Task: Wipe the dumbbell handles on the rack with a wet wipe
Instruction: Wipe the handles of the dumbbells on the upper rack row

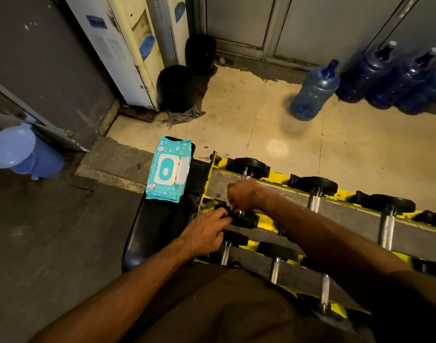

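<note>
A yellow dumbbell rack (276, 175) runs from centre to lower right and carries several black-ended dumbbells with metal handles. My right hand (244, 195) is curled round the handle of the leftmost dumbbell (249, 167) on the top tier, with a bit of white wet wipe (233, 206) showing under the fingers. My left hand (207, 230) rests with its fingers on the near black end (244, 220) of that same dumbbell. The handle itself is mostly hidden under my right hand.
A turquoise wet-wipe pack (168, 170) lies on a black padded bench (150, 226) left of the rack. Blue water jugs (316, 91) stand at the back right, two black bins (176, 87) by a water dispenser, and a blue lidded bucket (21, 151) at far left.
</note>
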A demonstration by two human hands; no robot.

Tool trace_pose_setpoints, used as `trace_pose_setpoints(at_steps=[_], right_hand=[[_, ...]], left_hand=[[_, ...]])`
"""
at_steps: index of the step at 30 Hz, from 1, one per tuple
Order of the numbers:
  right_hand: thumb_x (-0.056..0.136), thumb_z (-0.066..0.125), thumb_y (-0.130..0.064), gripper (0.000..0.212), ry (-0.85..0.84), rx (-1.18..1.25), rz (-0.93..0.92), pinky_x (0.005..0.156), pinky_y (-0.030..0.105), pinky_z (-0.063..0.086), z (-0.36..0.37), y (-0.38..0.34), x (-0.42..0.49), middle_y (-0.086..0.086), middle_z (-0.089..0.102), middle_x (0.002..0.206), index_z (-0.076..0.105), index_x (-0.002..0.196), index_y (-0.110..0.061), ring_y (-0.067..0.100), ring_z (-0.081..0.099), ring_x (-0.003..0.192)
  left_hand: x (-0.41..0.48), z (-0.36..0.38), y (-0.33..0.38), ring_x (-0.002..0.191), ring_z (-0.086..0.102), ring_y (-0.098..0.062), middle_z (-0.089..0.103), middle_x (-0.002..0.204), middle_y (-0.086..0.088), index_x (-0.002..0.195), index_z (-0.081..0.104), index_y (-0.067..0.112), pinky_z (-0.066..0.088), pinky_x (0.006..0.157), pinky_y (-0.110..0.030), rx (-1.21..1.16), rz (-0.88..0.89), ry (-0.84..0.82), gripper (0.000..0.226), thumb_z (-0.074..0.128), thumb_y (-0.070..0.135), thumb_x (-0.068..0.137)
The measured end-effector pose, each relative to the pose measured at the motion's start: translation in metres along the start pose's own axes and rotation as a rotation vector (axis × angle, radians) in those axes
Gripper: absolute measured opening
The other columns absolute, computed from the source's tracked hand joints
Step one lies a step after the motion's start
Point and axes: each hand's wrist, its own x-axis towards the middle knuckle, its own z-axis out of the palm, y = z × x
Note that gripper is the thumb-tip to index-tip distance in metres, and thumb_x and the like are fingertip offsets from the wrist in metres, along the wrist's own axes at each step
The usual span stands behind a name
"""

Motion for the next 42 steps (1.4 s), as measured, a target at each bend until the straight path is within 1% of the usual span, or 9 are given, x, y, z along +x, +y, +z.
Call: trace_pose_setpoints(at_steps=[6, 13, 15, 19, 24, 30, 34, 39, 42], right_hand=[[0.094, 0.060, -0.030, 0.019, 0.199, 0.232, 0.153, 0.071, 0.034, 0.052, 0.032, 0.003, -0.019, 0.006, 0.061, 0.108, 0.065, 0.107, -0.016, 0.023, 0.062, 0.095], [0.093, 0.066, -0.014, 0.024, 0.616, 1.372, 0.789, 0.060, 0.031, 0.059, 0.069, 0.002, -0.027, -0.002, 0.057, 0.097, 0.046, 0.105, -0.022, 0.016, 0.064, 0.083], [0.093, 0.065, -0.010, 0.014, 0.588, 1.416, 0.804, 0.057, 0.022, 0.054, 0.077, -0.006, -0.025, 0.001, 0.062, 0.096, 0.055, 0.100, -0.017, 0.016, 0.066, 0.083], [0.086, 0.070, 0.000, 0.016, 0.393, 1.563, 0.867, 0.071, 0.040, 0.062, 0.083, -0.004, -0.024, 0.012, 0.072, 0.083, 0.070, 0.077, -0.013, 0.022, 0.071, 0.075], [0.085, 0.064, 0.013, 0.027, 0.636, 2.008, 1.029, 0.077, 0.038, 0.059, 0.056, 0.013, -0.005, 0.012, 0.068, 0.087, 0.068, 0.077, -0.013, 0.027, 0.067, 0.081], [0.087, 0.065, 0.003, 0.007, 0.199, 1.865, 0.991, 0.080, 0.038, 0.059, 0.056, 0.014, -0.019, 0.017, 0.068, 0.086, 0.068, 0.083, -0.002, 0.024, 0.065, 0.074], [0.086, 0.063, 0.013, 0.028, 0.622, 2.011, 0.960, 0.093, 0.043, 0.055, 0.037, 0.017, -0.010, 0.011, 0.067, 0.099, 0.070, 0.109, -0.001, 0.026, 0.063, 0.093], [0.090, 0.055, 0.009, 0.033, 0.476, 1.888, 0.936, 0.088, 0.039, 0.058, 0.052, -0.004, -0.009, 0.013, 0.070, 0.112, 0.070, 0.116, -0.005, 0.025, 0.067, 0.098], [0.091, 0.055, 0.010, 0.046, 0.668, 1.647, 0.903, 0.096, 0.032, 0.053, 0.042, -0.011, -0.012, 0.002, 0.060, 0.131, 0.060, 0.132, -0.010, 0.019, 0.060, 0.113]], left_hand=[[0.000, 0.001, -0.003, 0.134, 0.045, -0.014, 0.042, 0.148, 0.004, 0.152, 0.043, 0.026, 0.043, 0.110, -0.033, -0.091, -0.041, 0.013, 0.058, 0.057, 0.020, 0.096], [0.006, -0.001, -0.002, 0.129, 0.048, -0.011, 0.047, 0.144, 0.005, 0.150, 0.048, 0.026, 0.046, 0.107, -0.031, -0.135, -0.071, 0.023, 0.054, 0.058, 0.020, 0.097], [0.004, 0.000, -0.003, 0.130, 0.047, -0.010, 0.046, 0.143, 0.007, 0.150, 0.046, 0.027, 0.046, 0.107, -0.032, -0.140, -0.076, 0.017, 0.055, 0.058, 0.021, 0.097], [0.002, 0.001, -0.005, 0.130, 0.048, -0.011, 0.048, 0.141, 0.006, 0.149, 0.048, 0.025, 0.045, 0.107, -0.029, -0.164, -0.077, 0.033, 0.055, 0.059, 0.019, 0.096], [0.005, 0.000, -0.005, 0.127, 0.050, -0.010, 0.050, 0.139, 0.006, 0.148, 0.050, 0.025, 0.047, 0.106, -0.030, -0.182, -0.087, 0.013, 0.055, 0.059, 0.017, 0.094], [0.008, -0.003, -0.006, 0.125, 0.050, -0.007, 0.050, 0.137, 0.009, 0.146, 0.052, 0.028, 0.049, 0.104, -0.032, -0.176, -0.103, 0.022, 0.051, 0.058, 0.020, 0.096], [0.008, -0.002, -0.005, 0.119, 0.050, -0.004, 0.051, 0.134, 0.010, 0.145, 0.052, 0.030, 0.050, 0.101, -0.029, -0.176, -0.101, 0.021, 0.050, 0.058, 0.021, 0.096], [0.010, -0.003, -0.006, 0.121, 0.049, -0.004, 0.050, 0.134, 0.011, 0.144, 0.052, 0.032, 0.048, 0.102, -0.029, -0.177, -0.116, 0.027, 0.048, 0.057, 0.022, 0.097], [0.010, -0.002, -0.004, 0.122, 0.049, -0.004, 0.050, 0.134, 0.011, 0.144, 0.052, 0.032, 0.048, 0.103, -0.029, -0.184, -0.114, 0.028, 0.048, 0.058, 0.022, 0.097]])
